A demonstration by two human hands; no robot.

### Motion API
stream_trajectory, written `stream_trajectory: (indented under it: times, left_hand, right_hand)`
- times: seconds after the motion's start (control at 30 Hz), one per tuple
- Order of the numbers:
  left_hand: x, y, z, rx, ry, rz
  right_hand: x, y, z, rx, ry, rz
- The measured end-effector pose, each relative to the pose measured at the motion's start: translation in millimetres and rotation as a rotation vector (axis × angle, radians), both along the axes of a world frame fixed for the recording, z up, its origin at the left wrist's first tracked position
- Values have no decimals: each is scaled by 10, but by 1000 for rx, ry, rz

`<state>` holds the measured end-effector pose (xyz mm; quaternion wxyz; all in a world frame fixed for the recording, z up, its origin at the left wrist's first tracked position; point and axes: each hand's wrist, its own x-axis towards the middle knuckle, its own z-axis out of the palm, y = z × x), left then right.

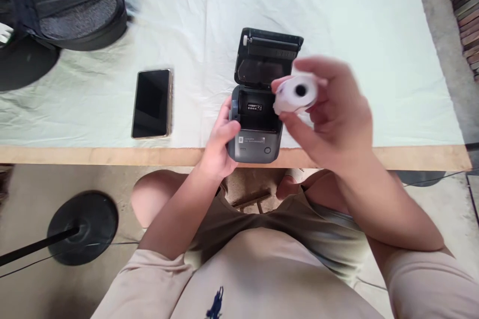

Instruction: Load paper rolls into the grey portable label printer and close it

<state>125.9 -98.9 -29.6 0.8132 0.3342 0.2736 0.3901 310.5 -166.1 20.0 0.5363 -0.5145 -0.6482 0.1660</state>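
My left hand (pixel 220 144) grips the left side of a small dark grey label printer (pixel 256 147) at the table's front edge, thumb on its rim. The printer's lid (pixel 267 57) stands raised, showing a roller inside it and an uncovered paper bay (pixel 258 117) with a small printed label. Just right of the bay, my right hand (pixel 333 109) holds a white paper roll (pixel 288 95) between thumb and fingers. The roll's dark core hole faces up toward me, and its lower left part overlaps the bay's right edge in view. Slight blur covers the right fingers.
A smartphone (pixel 151 103) with a dark screen lies left of the printer on the pale cloth (pixel 194 60). An unzipped black case (pixel 78 7) sits at the back left. A wooden table edge (pixel 179 156) runs along the front; a round black stand base (pixel 84 227) is on the floor.
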Motion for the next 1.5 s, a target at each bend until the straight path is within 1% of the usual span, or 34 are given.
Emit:
stream_trajectory:
  times: [0.07,0.13,0.2,0.27,0.43,0.53,0.67,0.73,0.83,1.0,1.1,1.2,1.27,1.3,1.4,1.5]
  left_hand:
    - [-20,-9,-48,45,51,-8]
    - [-31,-20,-69,57,92,-14]
    - [-34,-29,-67,55,105,-22]
    - [-30,-35,-51,52,98,-36]
    - [-16,-33,3,16,93,-88]
    - [-11,-33,16,0,100,-94]
    - [-4,-39,-2,3,68,-71]
    - [2,-36,-9,-5,40,-61]
    - [12,-24,4,-21,-3,-26]
    - [10,-9,48,-43,-28,26]
    - [-1,-14,59,-63,-36,15]
    - [-8,-19,57,-46,-34,-14]
    - [-12,-14,49,-47,-37,-25]
    - [-13,-9,44,-53,-38,-24]
    - [-14,10,28,-64,-29,-13]
    - [-9,11,22,-31,-28,-2]
  right_hand:
    - [-56,-8,56,9,-299,-50]
    - [-66,5,57,12,-518,-101]
    - [-58,22,27,26,-627,-128]
    - [-58,31,-2,48,-673,-142]
    - [-98,15,1,73,-699,-216]
    - [-98,21,-1,24,-750,-211]
    - [-92,42,-42,-19,-782,-244]
    - [-106,37,-54,11,-777,-273]
    - [-148,-3,-44,109,-770,-301]
    - [-209,-66,-17,266,-739,-157]
    - [-190,-60,11,233,-677,-81]
    - [-126,-48,46,179,-639,-94]
    - [-80,-51,47,138,-669,-120]
    - [-62,-55,36,112,-693,-111]
    - [-33,-56,-41,71,-747,-66]
    - [-37,-15,-144,96,-740,-116]
